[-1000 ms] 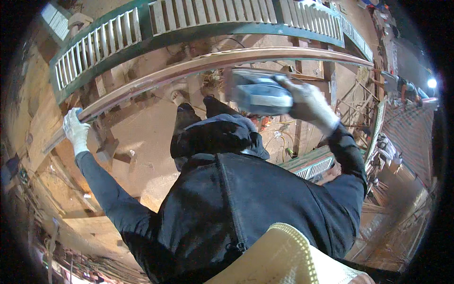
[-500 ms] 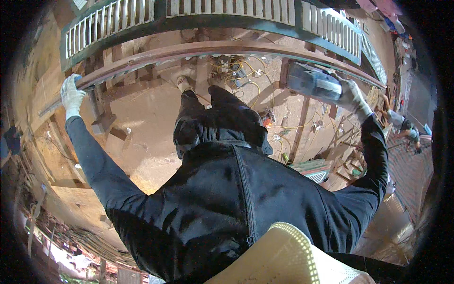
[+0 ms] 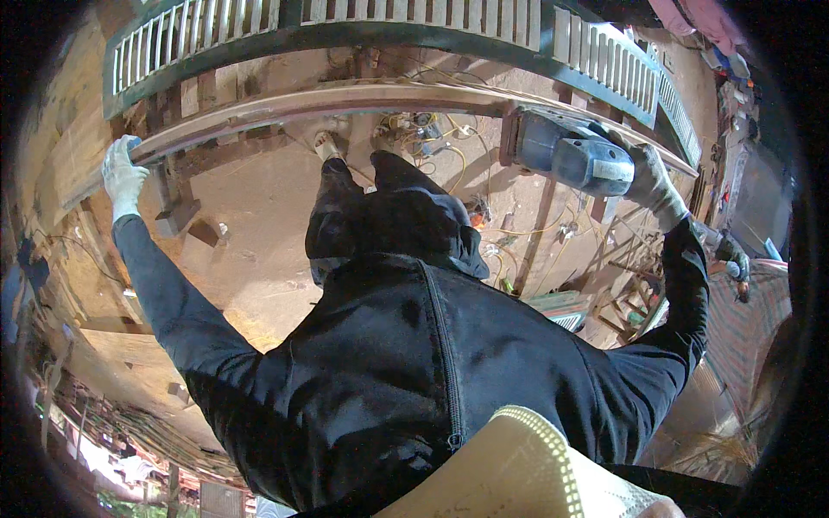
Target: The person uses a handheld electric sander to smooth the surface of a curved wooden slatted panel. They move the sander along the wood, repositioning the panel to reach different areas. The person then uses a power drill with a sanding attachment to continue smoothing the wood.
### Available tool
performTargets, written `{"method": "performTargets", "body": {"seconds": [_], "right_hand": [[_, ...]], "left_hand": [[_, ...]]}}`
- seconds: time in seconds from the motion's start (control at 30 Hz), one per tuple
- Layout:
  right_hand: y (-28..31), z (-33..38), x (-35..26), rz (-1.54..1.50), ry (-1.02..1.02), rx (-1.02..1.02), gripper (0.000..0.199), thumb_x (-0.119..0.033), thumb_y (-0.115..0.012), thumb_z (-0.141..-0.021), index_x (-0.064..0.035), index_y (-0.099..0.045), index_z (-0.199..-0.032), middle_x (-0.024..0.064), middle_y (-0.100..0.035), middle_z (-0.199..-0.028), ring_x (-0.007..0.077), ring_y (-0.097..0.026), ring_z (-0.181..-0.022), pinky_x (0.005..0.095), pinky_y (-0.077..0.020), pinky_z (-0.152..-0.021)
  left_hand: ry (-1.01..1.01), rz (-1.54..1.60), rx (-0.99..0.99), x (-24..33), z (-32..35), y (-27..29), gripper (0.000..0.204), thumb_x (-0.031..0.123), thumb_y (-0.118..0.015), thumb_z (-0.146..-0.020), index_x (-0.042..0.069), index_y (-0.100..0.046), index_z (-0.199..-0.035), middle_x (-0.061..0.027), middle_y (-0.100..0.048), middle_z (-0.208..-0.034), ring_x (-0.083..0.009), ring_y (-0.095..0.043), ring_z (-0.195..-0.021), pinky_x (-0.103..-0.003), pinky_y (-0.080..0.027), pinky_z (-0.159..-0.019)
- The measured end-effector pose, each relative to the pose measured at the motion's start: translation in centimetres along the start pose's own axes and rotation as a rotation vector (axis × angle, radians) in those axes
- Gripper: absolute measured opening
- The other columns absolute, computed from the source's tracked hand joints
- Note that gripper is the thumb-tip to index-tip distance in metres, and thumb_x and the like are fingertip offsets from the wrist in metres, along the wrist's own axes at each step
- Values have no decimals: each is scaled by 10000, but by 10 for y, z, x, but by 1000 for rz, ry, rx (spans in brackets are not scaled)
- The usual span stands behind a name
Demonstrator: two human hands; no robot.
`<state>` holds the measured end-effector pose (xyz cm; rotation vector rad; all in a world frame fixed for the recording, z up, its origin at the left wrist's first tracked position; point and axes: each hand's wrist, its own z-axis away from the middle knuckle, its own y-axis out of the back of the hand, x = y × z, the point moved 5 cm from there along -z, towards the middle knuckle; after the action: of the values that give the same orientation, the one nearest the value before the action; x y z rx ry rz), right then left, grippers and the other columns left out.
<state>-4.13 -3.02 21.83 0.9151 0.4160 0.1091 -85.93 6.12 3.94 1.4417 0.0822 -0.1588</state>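
Note:
A long reddish-brown wooden rail [image 3: 328,101] runs crosswise ahead of me, bent by the lens. At its left end my left hand [image 3: 125,177], in a pale work glove, closes on the wood, with blue showing at a fingertip. My right hand [image 3: 656,186], also gloved, grips a blue boxy power tool [image 3: 596,167] by its right end. The tool lies against the near side of the rail towards its right end, and a reddish-brown part shows at its left end. Its working face is hidden.
Beyond the rail stands a dark green frame with pale slats [image 3: 423,10]. Yellow cable [image 3: 462,160] lies coiled on the floor near my feet. Wood offcuts [image 3: 179,213] lie at left. At the far right another person's arm [image 3: 734,255] shows near a striped sheet [image 3: 751,315].
The blue tool appears tilted differently, showing more of its rounded body, and sits slightly further left. The rail's visible face has changed, with a paler edge on top. Both hands keep their holds.

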Motion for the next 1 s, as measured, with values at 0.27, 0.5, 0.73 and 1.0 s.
{"method": "performTargets", "body": {"seconds": [0.27,0.5,0.73,1.0], "right_hand": [[-18,-1,1,-188,26,65,680,-238,-775,-694,-65,-539,-1307,199,-677,-976,335,-684,-862,364,-521,-754],[-14,7,-6,-99,-59,106,682,-240,-777,-659,-79,-560,-1285,204,-675,-936,348,-678,-857,380,-516,-734],[-4,-4,-26,-97,-237,-19,776,-315,-787,-639,-21,-524,-1307,216,-658,-1073,369,-650,-934,406,-496,-815],[-14,11,-26,-1352,-463,330,757,-307,-819,-622,36,-542,-1237,239,-645,-1068,357,-625,-1031,414,-477,-889]], "left_hand": [[-29,4,7,-3,-5,5,827,41,-806,-522,226,-517,-1274,-74,-556,-1315,-280,-440,-1304,-415,-332,-1093],[-9,24,-18,5,-8,13,731,24,-764,-561,215,-541,-1230,-67,-559,-1309,-275,-446,-1297,-405,-338,-1093],[-54,28,33,34,-14,57,574,60,-703,-591,186,-587,-1139,-65,-607,-1186,-293,-510,-1204,-417,-376,-1051],[-105,-29,98,63,10,132,611,135,-773,-565,213,-581,-1139,-20,-602,-1207,-252,-531,-1155,-416,-378,-1030]]}}
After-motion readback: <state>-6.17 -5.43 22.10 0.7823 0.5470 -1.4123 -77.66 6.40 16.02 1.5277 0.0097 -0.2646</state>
